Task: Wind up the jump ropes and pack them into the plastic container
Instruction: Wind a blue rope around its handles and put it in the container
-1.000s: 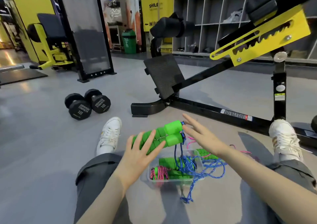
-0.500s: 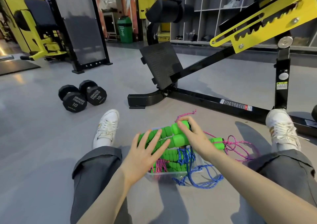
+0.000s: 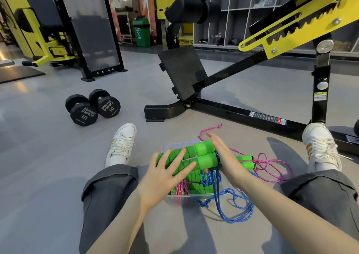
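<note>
A clear plastic container (image 3: 186, 197) sits on the floor between my legs, filled with green foam handles and pink cord. Two green handles (image 3: 202, 153) of the blue jump rope lie across its top. My left hand (image 3: 165, 173) presses flat on their left ends with fingers spread. My right hand (image 3: 223, 156) rests with straight fingers against their right ends. The blue rope (image 3: 231, 205) spills out over the container's front right onto the floor. A pink rope (image 3: 270, 166) with a green handle (image 3: 245, 161) lies loose to the right of the container.
A black and yellow gym bench frame (image 3: 242, 115) crosses the floor just beyond my feet. Two black dumbbells (image 3: 91, 108) lie at the left. My white shoes (image 3: 121, 144) flank the container. Grey floor lies to the left and front.
Both hands lowered the pair of green handles from in front of me down onto the container. The right hand went from curled over their ends to flat beside them.
</note>
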